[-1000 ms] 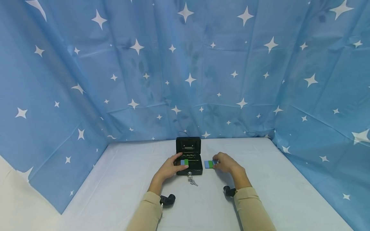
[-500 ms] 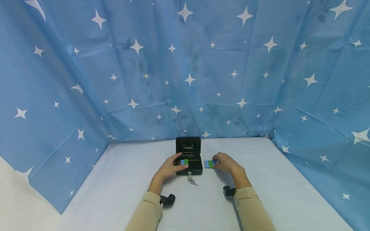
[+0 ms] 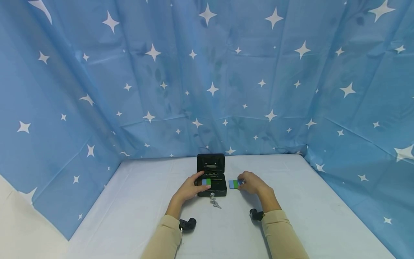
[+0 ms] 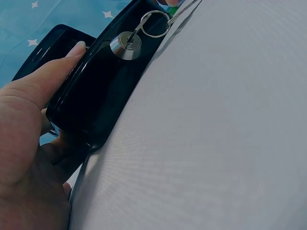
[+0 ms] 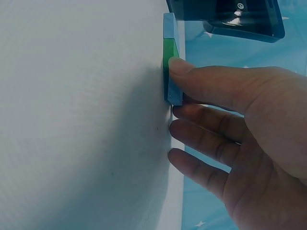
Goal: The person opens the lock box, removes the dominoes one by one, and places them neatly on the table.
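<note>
A black cash box (image 3: pixel 221 185) with a raised lid (image 3: pixel 211 158) stands on the white table. My left hand (image 3: pixel 189 187) holds its left side, thumb over the rim near the front. Inside the box lies a flat blue-and-green block (image 3: pixel 206 182). On the table to the right of the box is a second flat block (image 3: pixel 233 184), blue with a green band. My right hand (image 3: pixel 253 182) pinches that block's right end between thumb and fingers; its other fingers are spread apart in the right wrist view.
A key (image 3: pixel 216 205) hangs on a ring from the lock (image 4: pixel 127 44) in the front of the box. White cloth (image 3: pixel 226 233) covers the table. A blue curtain (image 3: pixel 245 90) with white stars rises behind it and at both sides.
</note>
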Demonstrator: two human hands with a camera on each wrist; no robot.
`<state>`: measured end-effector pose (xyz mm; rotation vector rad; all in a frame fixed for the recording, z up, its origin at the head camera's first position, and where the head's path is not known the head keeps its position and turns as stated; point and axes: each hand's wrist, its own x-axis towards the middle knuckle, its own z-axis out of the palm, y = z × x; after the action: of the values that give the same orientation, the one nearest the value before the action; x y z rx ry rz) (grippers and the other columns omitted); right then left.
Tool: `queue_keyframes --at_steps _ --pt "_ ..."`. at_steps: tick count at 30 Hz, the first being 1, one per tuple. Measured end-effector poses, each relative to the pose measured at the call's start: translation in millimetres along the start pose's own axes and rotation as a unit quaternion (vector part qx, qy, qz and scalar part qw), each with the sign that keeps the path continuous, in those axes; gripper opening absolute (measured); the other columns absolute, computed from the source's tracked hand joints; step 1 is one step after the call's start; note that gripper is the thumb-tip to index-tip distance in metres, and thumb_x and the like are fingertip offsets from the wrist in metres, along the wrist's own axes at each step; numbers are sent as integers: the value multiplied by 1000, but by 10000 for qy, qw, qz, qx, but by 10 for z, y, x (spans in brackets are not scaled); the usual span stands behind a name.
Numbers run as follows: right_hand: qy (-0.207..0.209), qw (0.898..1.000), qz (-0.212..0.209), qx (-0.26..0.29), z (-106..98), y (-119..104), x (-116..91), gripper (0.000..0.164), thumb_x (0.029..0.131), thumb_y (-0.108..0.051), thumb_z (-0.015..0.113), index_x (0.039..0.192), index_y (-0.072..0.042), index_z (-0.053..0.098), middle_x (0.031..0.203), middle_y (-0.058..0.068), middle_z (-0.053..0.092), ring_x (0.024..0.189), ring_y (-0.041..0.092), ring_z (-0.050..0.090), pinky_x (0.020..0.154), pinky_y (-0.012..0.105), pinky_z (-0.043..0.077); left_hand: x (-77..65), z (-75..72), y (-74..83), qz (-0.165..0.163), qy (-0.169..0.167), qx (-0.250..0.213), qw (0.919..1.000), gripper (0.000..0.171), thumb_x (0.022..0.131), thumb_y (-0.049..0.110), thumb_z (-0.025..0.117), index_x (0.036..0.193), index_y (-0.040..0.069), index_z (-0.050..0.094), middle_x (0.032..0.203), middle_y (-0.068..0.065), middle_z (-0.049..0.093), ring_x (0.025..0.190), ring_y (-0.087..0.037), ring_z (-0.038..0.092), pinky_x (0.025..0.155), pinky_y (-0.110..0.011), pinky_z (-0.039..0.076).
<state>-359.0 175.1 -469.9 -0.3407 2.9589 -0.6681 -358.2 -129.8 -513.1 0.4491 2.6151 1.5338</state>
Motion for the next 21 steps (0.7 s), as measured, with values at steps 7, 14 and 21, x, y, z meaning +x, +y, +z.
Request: queue_keyframes --at_steps 7,14,21 --pt "1 10000 -31 -68 1 2 0 45 89 -15 83 130 0 70 124 13 71 109 25 65 104 52 53 -3 -4 9 14 12 14 10000 82 89 49 80 158 21 47 163 -19 42 153 -43 34 122 -65 28" --pt "4 10000 26 -45 4 1 1 46 88 -15 84 130 -1 71 124 12 71 107 24 65 104 52 53 -8 -4 10 -30 21 16 10000 81 89 50 80 158 22 47 163 -19 42 153 -43 34 122 -65 28" --pt "0 9999 153 22 7 4 11 46 88 -15 84 130 -3 71 125 12 70 108 25 64 105 53 53 -5 -9 13 -13 11 15 10000 81 89 50 79 158 21 47 163 -20 42 154 -43 33 122 -65 28"
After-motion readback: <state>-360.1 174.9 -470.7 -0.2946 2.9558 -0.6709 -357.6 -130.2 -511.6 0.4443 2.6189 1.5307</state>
